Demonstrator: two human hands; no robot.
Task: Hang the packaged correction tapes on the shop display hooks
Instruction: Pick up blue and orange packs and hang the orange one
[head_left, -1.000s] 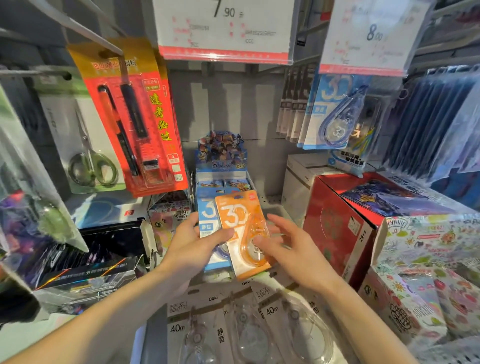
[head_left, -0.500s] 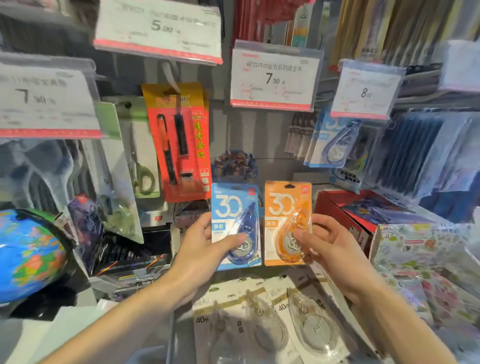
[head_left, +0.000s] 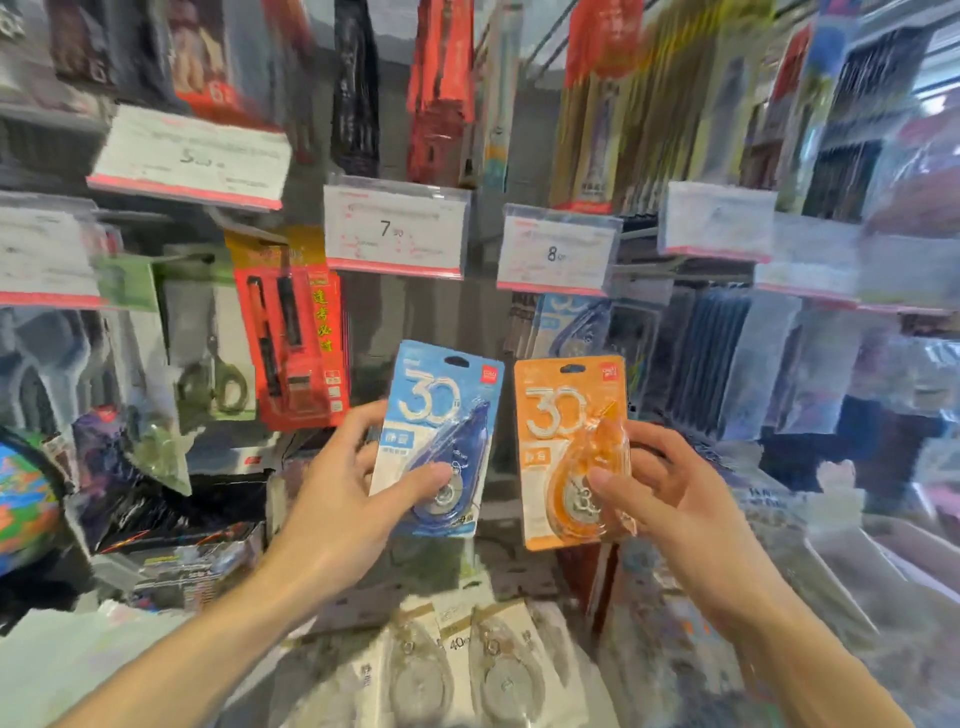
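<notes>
2 packs held up — left hand (head_left: 337, 499) pinches 1 blue correction tape (head_left: 439, 436), right hand (head_left: 670, 499) 1 orange correction tape (head_left: 571, 452).

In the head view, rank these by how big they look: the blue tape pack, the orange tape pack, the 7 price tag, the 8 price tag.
1. Blue pack and orange pack: alike, no ranking.
2. 7 tag.
3. 8 tag.
The packs are nearer the camera, so true sizes are unsure.

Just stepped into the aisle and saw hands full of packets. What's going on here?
A person is stocking the display. The left hand holds a blue correction tape pack, the right hand an orange correction tape pack, both raised upright beneath the price tags. Neither is on a hook yet.
</notes>
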